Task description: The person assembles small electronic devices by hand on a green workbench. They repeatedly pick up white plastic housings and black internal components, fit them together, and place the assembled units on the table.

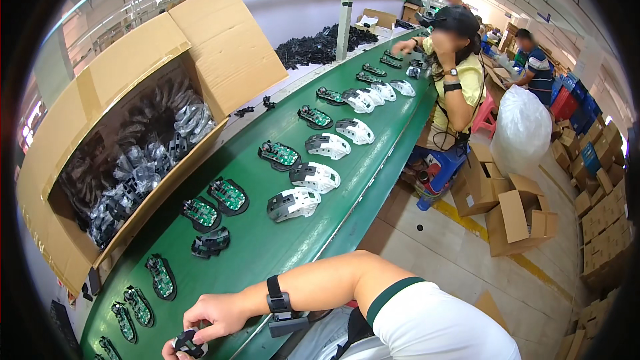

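Though in grip (219, 314), component (189, 343) half-hidden.

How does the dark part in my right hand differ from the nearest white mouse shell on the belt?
The dark part looks mostly black; the mouse shell is mostly white with dark panels. The part is gripped by your right hand; the shell rests on the green belt. The part is partly hidden; nothing covers the shell.

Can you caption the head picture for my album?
A right hand grips a dark part at a green belt lined with circuit boards and white shells.
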`<state>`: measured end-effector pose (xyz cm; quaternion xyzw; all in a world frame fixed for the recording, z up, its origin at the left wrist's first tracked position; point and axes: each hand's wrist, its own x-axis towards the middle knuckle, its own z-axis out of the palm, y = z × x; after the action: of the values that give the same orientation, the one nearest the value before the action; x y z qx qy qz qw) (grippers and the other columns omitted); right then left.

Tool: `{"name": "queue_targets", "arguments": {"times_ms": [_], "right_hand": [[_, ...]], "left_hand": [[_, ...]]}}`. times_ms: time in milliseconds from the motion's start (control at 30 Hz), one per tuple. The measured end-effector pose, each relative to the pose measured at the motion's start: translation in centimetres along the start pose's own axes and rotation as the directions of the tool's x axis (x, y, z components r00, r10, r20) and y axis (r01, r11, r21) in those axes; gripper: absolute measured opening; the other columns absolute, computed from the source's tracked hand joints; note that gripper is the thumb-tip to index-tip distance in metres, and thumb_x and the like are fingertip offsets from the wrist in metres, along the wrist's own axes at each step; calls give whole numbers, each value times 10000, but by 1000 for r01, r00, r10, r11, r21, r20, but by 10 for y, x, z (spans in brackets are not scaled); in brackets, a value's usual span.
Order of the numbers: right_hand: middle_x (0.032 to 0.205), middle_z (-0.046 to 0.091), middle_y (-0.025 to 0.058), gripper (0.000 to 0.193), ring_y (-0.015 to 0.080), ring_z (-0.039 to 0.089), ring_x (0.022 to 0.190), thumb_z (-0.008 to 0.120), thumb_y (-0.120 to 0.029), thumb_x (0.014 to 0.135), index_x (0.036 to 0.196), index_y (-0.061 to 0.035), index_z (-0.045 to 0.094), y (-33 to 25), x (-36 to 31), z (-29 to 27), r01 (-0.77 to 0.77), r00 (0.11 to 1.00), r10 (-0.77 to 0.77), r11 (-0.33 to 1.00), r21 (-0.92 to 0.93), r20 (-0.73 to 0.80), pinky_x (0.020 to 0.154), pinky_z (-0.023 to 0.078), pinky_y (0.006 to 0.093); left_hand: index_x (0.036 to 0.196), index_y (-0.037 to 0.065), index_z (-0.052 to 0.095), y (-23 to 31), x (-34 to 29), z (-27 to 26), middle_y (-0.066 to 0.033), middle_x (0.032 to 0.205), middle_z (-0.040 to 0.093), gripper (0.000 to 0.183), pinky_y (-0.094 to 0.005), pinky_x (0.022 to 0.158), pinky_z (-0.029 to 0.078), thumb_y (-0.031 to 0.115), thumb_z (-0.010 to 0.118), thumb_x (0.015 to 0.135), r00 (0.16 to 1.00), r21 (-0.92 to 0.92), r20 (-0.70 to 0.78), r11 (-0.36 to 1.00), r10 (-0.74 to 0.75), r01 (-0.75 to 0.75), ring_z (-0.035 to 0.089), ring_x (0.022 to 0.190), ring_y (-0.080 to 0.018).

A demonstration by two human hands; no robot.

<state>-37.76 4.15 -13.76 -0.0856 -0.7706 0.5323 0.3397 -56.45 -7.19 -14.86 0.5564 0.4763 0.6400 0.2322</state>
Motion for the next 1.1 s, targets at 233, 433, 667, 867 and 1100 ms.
{"name": "queue_targets", "arguments": {"times_ms": [233, 433, 667, 867, 1100], "right_hand": [[741, 708, 99, 208, 228, 643, 610, 705, -221, 938, 976, -16, 711, -3, -2, 5, 21, 999, -20, 1000, 22, -38, 591, 496, 346], [712, 681, 118, 206, 234, 638, 590, 710, -228, 942, 972, -25, 721, -3, -1, 12, 79, 995, -82, 996, -40, -63, 551, 481, 356], [746, 640, 68, 317, 121, 565, 714, 593, -300, 1022, 927, -4, 656, -6, 5, -18, -253, 961, 255, 967, 29, -111, 651, 485, 335], [933, 708, 282, 497, 422, 699, 879, 510, -410, 976, 983, 49, 699, -49, 7, -79, -405, 851, 523, 714, -571, 50, 807, 543, 496], [916, 739, 224, 391, 405, 716, 891, 599, -416, 920, 937, -59, 757, -87, -47, -165, -575, 619, 611, -75, -815, -493, 809, 571, 514]], "left_hand": [[1062, -38, 581, -11, -4, -8, -98, 903, 611, 253, -275, 693, 503, 201, 501, 1081, 996, 65, -37, 994, -85, 87, 587, 787, -161], [901, 51, 495, -45, -7, -18, 7, 846, 489, 348, -225, 607, 348, 321, 430, 1112, 998, 78, -56, 997, 2, 2, 423, 715, -62], [1233, -38, 564, -5, 1, 10, -125, 1162, 568, 365, -337, 948, 445, 273, 535, 1043, 999, 59, -10, 998, -32, 32, 535, 1053, -196], [945, 5, 646, 3, 7, 5, -118, 972, 634, 57, -305, 726, 501, 61, 651, 938, 989, 354, 148, 933, 14, -66, 603, 821, -198], [858, 69, 656, 8, 9, 22, -97, 944, 659, 134, -411, 772, 491, 107, 764, 788, 933, 489, 327, 818, 149, -302, 603, 863, -306]]}}
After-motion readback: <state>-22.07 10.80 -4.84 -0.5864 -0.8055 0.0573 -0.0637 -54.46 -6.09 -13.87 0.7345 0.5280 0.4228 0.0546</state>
